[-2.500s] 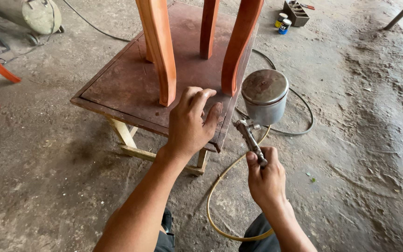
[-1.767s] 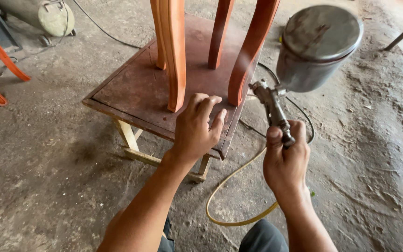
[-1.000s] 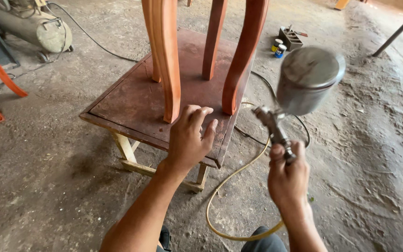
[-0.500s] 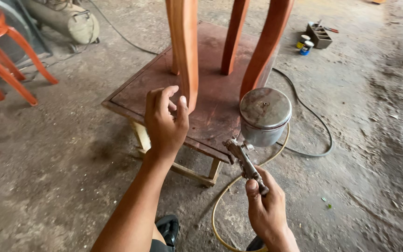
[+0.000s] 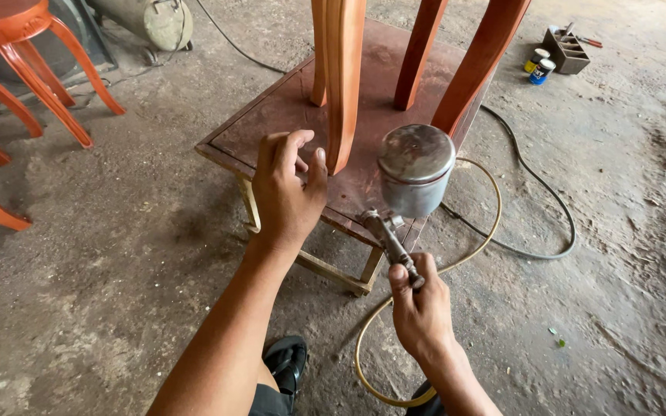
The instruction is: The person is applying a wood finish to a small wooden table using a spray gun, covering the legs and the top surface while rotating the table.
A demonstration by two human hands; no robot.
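My right hand (image 5: 419,308) grips the handle of a metal spray gun (image 5: 395,239) whose round cup (image 5: 416,168) stands upright in front of the low platform. A yellowish hose (image 5: 364,347) loops from it across the floor. My left hand (image 5: 287,192) hovers with curled fingers just left of the nearest orange-brown wooden leg (image 5: 341,85), close to its foot; whether it touches the leg or the board I cannot tell. Three curved legs stand on a worn reddish-brown board (image 5: 271,127) carried by a small pale wooden frame (image 5: 333,270).
Orange stools (image 5: 32,69) stand at the left. A grey compressor tank (image 5: 152,19) lies at the back left. A black hose (image 5: 533,223) curves right of the platform. Small paint cans (image 5: 539,65) and a grey tray (image 5: 566,52) sit at the back right. My black sandal (image 5: 287,362) shows below.
The spray gun came down from a raised position at the right to low in front of the platform. My left hand lifted off the board's edge and shifted toward the near leg.
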